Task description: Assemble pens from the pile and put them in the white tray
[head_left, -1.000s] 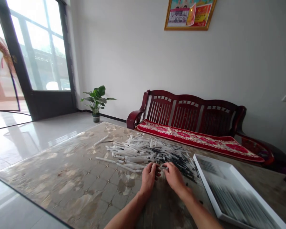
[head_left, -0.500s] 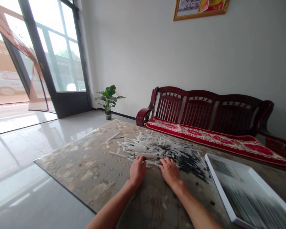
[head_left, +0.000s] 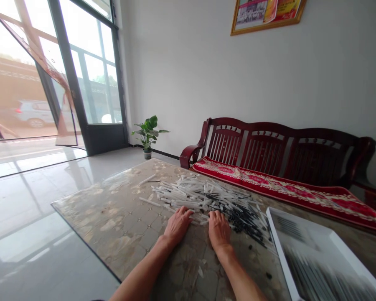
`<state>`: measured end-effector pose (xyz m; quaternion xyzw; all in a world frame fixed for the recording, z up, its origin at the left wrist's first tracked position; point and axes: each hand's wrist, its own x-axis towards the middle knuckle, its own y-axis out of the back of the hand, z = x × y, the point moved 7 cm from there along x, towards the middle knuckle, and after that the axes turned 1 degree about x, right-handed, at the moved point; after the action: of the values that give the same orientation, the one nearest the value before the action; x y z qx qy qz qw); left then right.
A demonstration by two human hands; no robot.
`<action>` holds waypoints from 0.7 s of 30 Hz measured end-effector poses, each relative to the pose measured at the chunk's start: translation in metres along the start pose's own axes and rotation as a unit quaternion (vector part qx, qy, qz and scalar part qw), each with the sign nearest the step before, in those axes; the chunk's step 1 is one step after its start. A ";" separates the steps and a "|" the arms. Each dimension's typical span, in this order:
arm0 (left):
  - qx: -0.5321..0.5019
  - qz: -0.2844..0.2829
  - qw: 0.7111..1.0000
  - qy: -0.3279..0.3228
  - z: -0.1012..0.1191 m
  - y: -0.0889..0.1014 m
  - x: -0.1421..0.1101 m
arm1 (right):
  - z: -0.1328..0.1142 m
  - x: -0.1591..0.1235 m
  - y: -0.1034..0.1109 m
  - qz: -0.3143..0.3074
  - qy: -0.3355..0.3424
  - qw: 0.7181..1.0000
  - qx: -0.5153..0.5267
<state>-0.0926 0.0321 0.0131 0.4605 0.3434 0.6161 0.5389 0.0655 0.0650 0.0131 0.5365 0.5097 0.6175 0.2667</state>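
Your left hand lies palm down on the desk, open and empty, its fingertips just at the near edge of the pile of white tubes; your right hand rests open too, fingers against the pile, holding nothing you can see; the tubes, darker toward the right, spread ahead of both hands; a white tray sits beyond your right hand, apart from the pile.

Washed out by daylight through far-left glass door; glared across tile floor; warped at edges; blurred inside near-right white tray.
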 end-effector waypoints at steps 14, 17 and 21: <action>0.012 0.000 1.000 -0.009 -0.001 0.000 0.002 | -0.006 0.001 -0.002 0.008 0.022 1.000 -0.007; 0.015 -0.004 1.000 -0.022 0.000 -0.002 0.003 | -0.006 0.001 -0.001 0.008 0.021 1.000 -0.006; -0.002 -0.012 0.999 -0.048 0.004 -0.004 0.002 | -0.004 0.000 -0.001 0.012 0.013 1.000 -0.004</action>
<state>-0.0877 0.0344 0.0109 0.4846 0.3214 0.5876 0.5626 0.0611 0.0639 0.0123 0.5332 0.5040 0.6297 0.2552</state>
